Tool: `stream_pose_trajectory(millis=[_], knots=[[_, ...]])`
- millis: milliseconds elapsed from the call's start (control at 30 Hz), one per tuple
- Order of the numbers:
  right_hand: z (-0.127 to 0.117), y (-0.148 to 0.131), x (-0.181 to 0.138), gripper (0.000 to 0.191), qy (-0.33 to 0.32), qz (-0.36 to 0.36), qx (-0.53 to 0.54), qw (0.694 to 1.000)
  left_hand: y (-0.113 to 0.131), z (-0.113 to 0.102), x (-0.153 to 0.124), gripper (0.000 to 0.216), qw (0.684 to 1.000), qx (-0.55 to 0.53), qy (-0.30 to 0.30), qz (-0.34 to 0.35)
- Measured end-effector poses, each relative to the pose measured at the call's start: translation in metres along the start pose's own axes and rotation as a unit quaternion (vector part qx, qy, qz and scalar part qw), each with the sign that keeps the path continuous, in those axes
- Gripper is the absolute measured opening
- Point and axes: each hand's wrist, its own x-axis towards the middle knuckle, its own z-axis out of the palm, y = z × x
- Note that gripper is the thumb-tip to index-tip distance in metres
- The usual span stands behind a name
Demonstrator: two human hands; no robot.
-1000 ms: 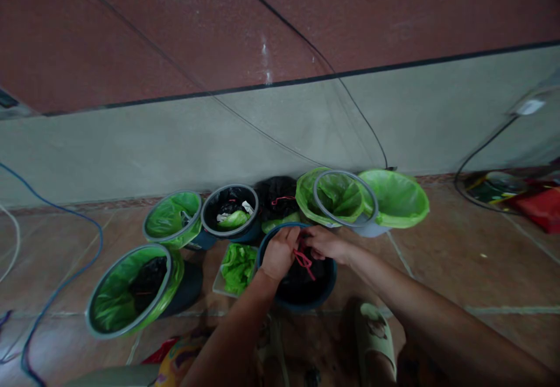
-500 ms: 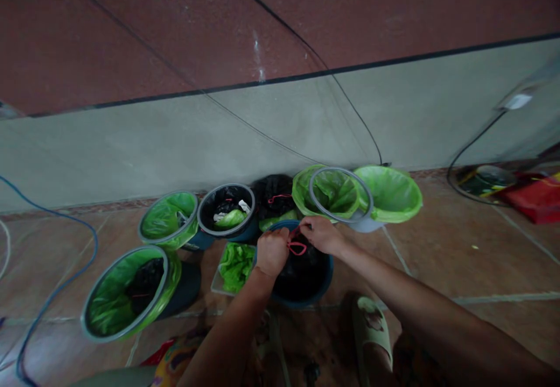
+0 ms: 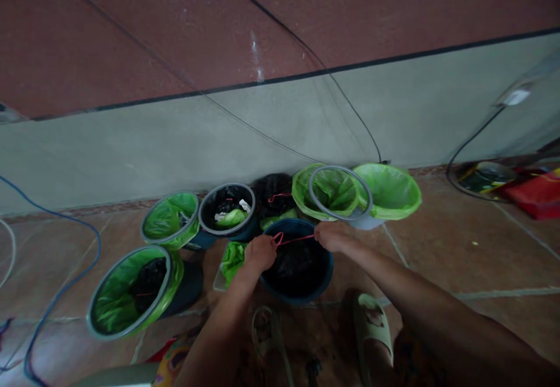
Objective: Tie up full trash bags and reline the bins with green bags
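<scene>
A red drawstring (image 3: 298, 239) stretches between my two closed hands, above a blue bin (image 3: 329, 279) with something black inside. My left hand (image 3: 261, 253) grips its looped end at the bin's left rim. Over the right rim, my right hand (image 3: 331, 236) pinches the other end. Whether the string is still joined to a black bag in the bin I cannot tell. Beside my left hand a clear tray (image 3: 219, 281) holds bunched green plastic bags (image 3: 233, 260). Behind the blue bin sits a tied black bag (image 3: 275, 192) with a red string.
Bins with green liners stand at left (image 3: 107, 299), back left (image 3: 168, 215) and right (image 3: 394, 192). A grey ring (image 3: 371, 197) leans on the right pair. A black-lined bin (image 3: 205, 224) holds scraps. A blue hose (image 3: 83, 279) crosses the floor; a red object (image 3: 534, 194) lies far right.
My hands have moved apart, left hand to the left and right hand to the right. The red string, looped and bunched before, is now drawn out straight between them.
</scene>
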Motion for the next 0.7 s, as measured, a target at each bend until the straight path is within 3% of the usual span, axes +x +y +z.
stream_pose_trajectory(millis=[100,167,267,300,367,500,600,700], knots=[[-0.001,-0.006,-0.005,0.015,0.007,-0.016,-0.006,1.0,0.001,-0.002,0.004,0.02,0.978,-0.203,-0.023,-0.032],[-0.007,-0.012,-0.012,0.019,0.02,-0.021,-0.006,1.0,0.006,0.001,0.007,0.017,0.923,-0.378,-0.05,-0.057],[-0.02,-0.02,-0.02,0.022,0.031,-0.02,0.003,0.999,0.016,0.01,0.01,0.017,0.809,-0.574,-0.078,-0.101],[-0.024,-0.022,-0.022,0.024,0.031,-0.026,0.006,0.999,0.019,0.014,0.011,0.019,0.783,-0.606,-0.087,-0.111],[-0.031,-0.024,-0.025,0.027,0.026,-0.046,0.016,0.998,0.023,0.021,0.011,0.022,0.76,-0.633,-0.091,-0.118],[-0.03,-0.025,-0.027,0.027,0.013,-0.107,0.102,0.989,0.023,0.031,0.011,0.023,0.785,-0.612,-0.078,-0.057],[-0.022,-0.031,-0.027,0.026,0.003,-0.161,0.176,0.971,0.023,0.038,0.012,0.021,0.829,-0.551,-0.097,0.019],[-0.014,-0.039,-0.025,0.028,0.008,-0.194,0.229,0.954,0.023,0.042,0.012,0.011,0.869,-0.485,-0.08,0.062]])
